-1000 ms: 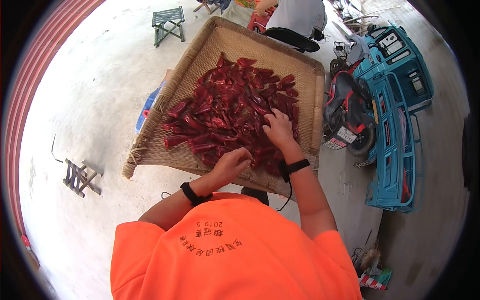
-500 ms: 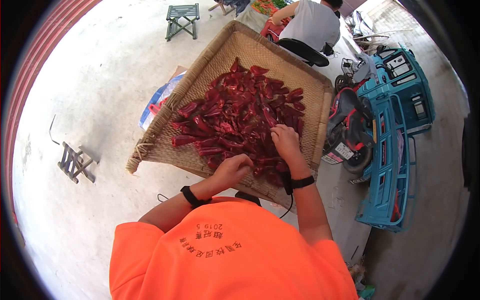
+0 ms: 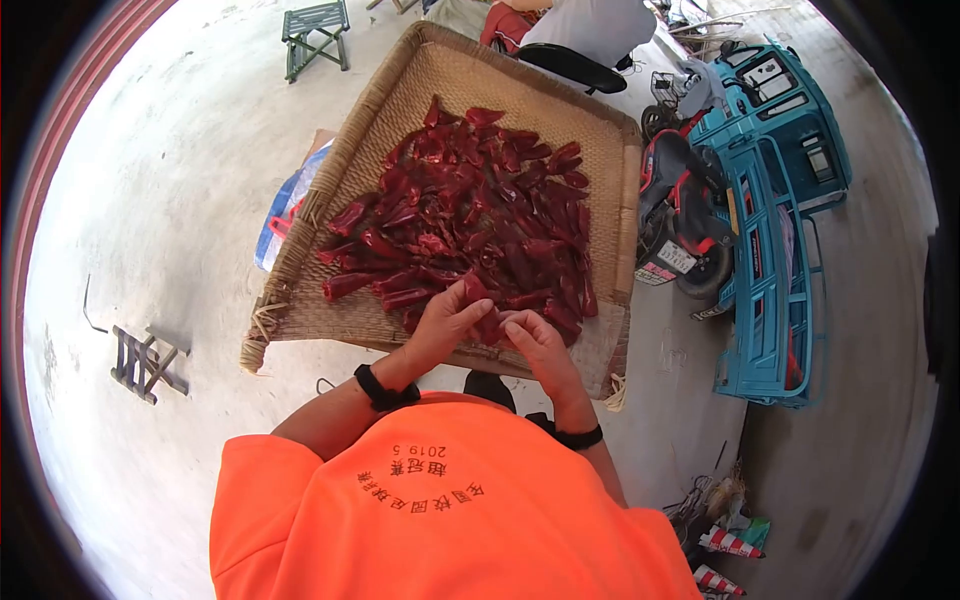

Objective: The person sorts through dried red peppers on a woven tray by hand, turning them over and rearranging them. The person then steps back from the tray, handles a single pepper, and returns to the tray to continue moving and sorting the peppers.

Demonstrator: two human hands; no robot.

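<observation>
Both hands on 1 red pepper at the near edge of the woven tray

The left hand (image 3: 440, 325) and right hand (image 3: 532, 340) met over the woven tray (image 3: 400, 90), and each grip was pinching the same red pepper (image 3: 480, 305) at the near side of the pepper pile (image 3: 470, 215). I'd guess it was light, leathery and a bit brittle, so best held by its ends. A blue cart (image 3: 775, 200) stood just right of the tray.
</observation>
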